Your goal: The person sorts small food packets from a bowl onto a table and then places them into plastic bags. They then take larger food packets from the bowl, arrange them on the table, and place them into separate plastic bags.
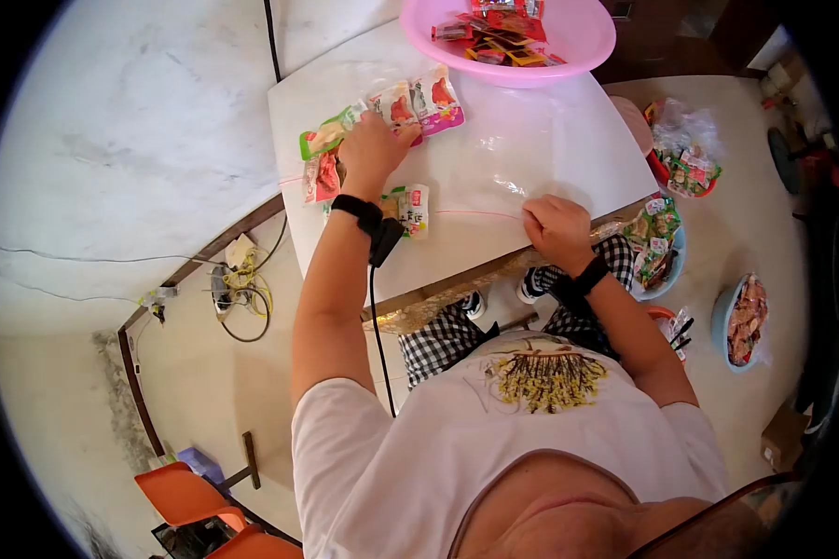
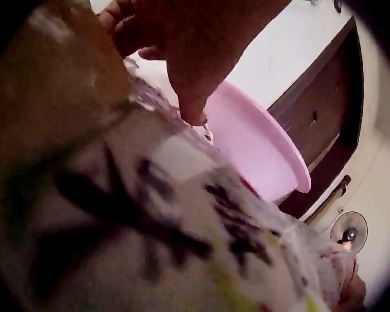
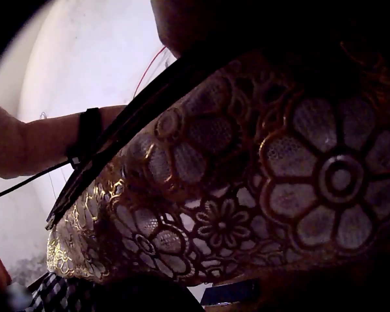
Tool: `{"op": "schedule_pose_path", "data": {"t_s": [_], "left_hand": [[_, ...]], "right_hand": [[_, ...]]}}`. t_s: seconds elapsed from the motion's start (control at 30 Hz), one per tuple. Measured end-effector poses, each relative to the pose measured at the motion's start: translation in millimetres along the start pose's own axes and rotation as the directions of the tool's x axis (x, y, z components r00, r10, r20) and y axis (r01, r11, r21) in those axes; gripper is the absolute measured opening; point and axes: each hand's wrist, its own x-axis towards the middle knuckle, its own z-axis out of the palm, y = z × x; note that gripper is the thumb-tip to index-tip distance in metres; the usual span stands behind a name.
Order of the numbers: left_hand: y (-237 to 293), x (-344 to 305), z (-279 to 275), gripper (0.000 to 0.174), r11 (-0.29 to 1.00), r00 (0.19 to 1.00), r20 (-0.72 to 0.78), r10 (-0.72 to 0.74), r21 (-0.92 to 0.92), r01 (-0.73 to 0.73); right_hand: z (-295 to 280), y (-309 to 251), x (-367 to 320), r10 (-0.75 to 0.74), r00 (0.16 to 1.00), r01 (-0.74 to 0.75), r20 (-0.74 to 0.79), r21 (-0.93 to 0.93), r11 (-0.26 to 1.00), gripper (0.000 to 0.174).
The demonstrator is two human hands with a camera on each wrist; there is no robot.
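Ahead, basin (image 1: 522, 77) of packets (image 1: 511, 44), left hand (image 1: 373, 154) relaxed on pouches (image 1: 435, 102), right hand (image 1: 560, 230), grasp unclear.

Head view: pink basin (image 1: 522, 76) cut off by top edge. Upper left, left hand (image 1: 368, 154) hides part of the snack packets (image 1: 440, 102); fine print too small to read. Right hand (image 1: 559, 228), centre right: fingertips hidden, grip on anything uncertain. Lower left, nearer orange chair (image 1: 259, 546) runs off bottom edge. Left wrist view: large printed wrapper (image 2: 175, 214), lower half, badly blurred, lettering illegible. Right wrist view: upper right sunk in black; lace tablecloth (image 3: 341, 179) cut by right edge.
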Motion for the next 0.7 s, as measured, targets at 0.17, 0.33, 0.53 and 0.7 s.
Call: {"op": "schedule_pose_path", "data": {"t_s": [0.17, 0.33, 0.53, 0.7], "left_hand": [[1, 8, 18, 0.084, 0.996, 0.994, -0.087, -0.071, -0.066, 0.066], [-25, 33, 47, 0.044, 0.856, 0.985, -0.078, -0.154, -0.509, 0.093], [-22, -25, -6, 0.010, 0.140, 0.970, 0.145, -0.193, -0.975, 0.174], [-46, -111, -41, 0.011, 0.179, 0.988, 0.156, -0.024, -0.971, 0.157]], "right_hand": [[-2, -2, 1, -0.013, 1.000, 0.013, -0.007, 0.029, 1.000, 0.004], [0, 1, -1, -0.029, 1.000, 0.029, -0.012, -0.007, 1.000, 0.004], [0, 8, -4, 0.031, 0.997, -0.031, 0.074, -0.002, 1.000, 0.011], [-6, 5, 0, 0.138, 0.983, -0.146, 0.125, 0.064, 0.987, 0.017]]}}
